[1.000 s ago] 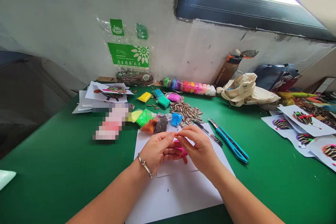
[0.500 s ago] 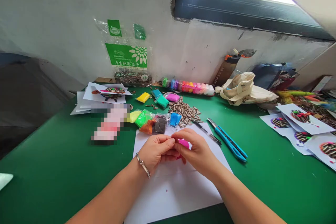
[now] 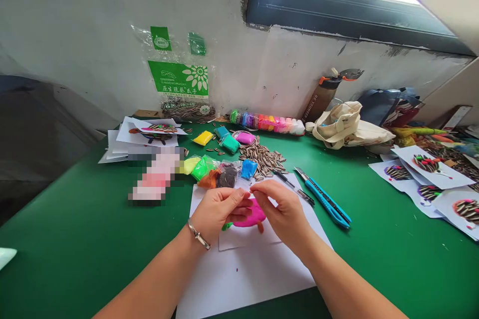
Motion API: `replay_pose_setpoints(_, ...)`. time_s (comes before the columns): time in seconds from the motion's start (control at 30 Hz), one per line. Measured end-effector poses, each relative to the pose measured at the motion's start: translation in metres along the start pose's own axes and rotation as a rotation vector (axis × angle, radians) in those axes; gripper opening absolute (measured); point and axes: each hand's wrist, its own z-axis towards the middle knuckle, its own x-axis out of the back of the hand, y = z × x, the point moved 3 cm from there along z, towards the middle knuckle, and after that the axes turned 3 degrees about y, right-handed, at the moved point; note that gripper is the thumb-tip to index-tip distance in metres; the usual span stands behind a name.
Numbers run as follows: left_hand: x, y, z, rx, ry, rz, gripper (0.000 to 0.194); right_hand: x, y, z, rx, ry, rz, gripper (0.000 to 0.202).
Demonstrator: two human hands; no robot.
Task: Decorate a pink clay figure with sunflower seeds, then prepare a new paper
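Smooth green tabletop (image 3: 75, 239) | rounded pink clay (image 3: 252, 216) | left hand (image 3: 218, 210), right hand (image 3: 285, 212) — narrow fingertip pinches — contents unclear

green table (image 3: 404, 269) open at near right, blue cutter (image 3: 325, 202) bordering, clay packets (image 3: 204, 168) blocking beyond left fingers (image 3: 244, 203)

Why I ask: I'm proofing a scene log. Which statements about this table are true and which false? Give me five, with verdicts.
1. The left hand partly hides a pink shape. True.
2. The blue cutter lies left of that hand. False: the cutter lies right of the right hand.
3. A metal bracelet is worn on the left wrist. True.
4. The large paper beneath is yellow. False: the paper is white.
5. The seed pile lies beyond both hands. True.
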Motion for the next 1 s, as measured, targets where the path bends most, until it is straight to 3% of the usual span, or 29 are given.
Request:
replay_pose_setpoints(0.17, 0.009, 0.010, 0.002, -0.188, 0.199, 0.140, 0.046, 0.003, 0.002, 0.000, -0.052, 0.020, 0.017, 0.015)
replay_pose_setpoints(0.47, 0.014, 0.011, 0.007, -0.431, 0.239, 0.578, 0.029, -0.002, -0.006, -0.007, -0.038, -0.151, -0.141, 0.020)
replay_pose_setpoints(0.77, 0.021, -0.003, 0.021, -0.454, 0.224, 0.664, 0.028, -0.018, -0.004, -0.044, 0.148, -0.187, -0.378, 0.017)
replay_pose_setpoints(1.0, 0.019, -0.004, 0.019, -0.465, 0.222, 0.715, 0.027, -0.023, -0.004, -0.049, 0.221, -0.199, -0.501, 0.018)
